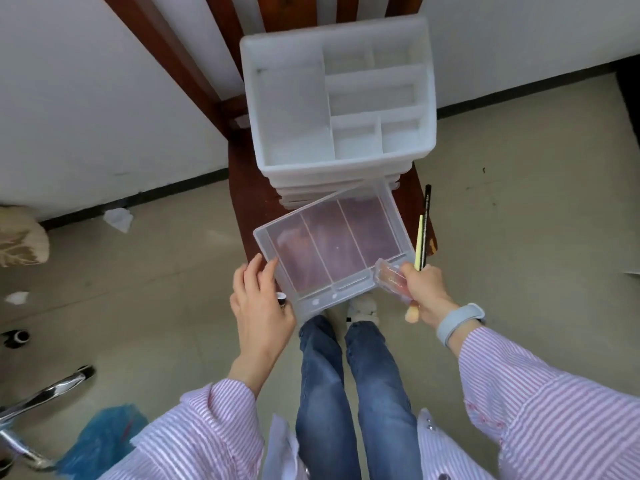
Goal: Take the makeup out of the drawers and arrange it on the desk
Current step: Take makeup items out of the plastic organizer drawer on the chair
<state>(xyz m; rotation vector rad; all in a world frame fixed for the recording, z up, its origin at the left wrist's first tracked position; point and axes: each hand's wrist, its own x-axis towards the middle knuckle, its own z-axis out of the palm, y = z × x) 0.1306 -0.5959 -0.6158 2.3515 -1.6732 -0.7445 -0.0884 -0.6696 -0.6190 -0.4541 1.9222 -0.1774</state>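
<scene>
A white plastic organizer (341, 98) with divided top compartments stands on a dark wooden chair seat (249, 188). Its clear bottom drawer (332, 247) is pulled out, skewed, and looks empty. My left hand (259, 306) touches the drawer's left front corner with its fingers and holds a small dark-capped item (282, 299) under the palm. My right hand (424, 292), at the drawer's right front corner, grips a small clear case with pink contents (391, 278), a long black pencil (426, 220) and a pale yellow stick (419, 237).
The chair's wooden back (194, 81) rises behind the organizer against a white wall. My jeans and shoes (362, 310) are below the drawer. A chrome chair base (41, 396) and blue bag (100, 434) lie at lower left; crumpled paper (119, 218) on the floor.
</scene>
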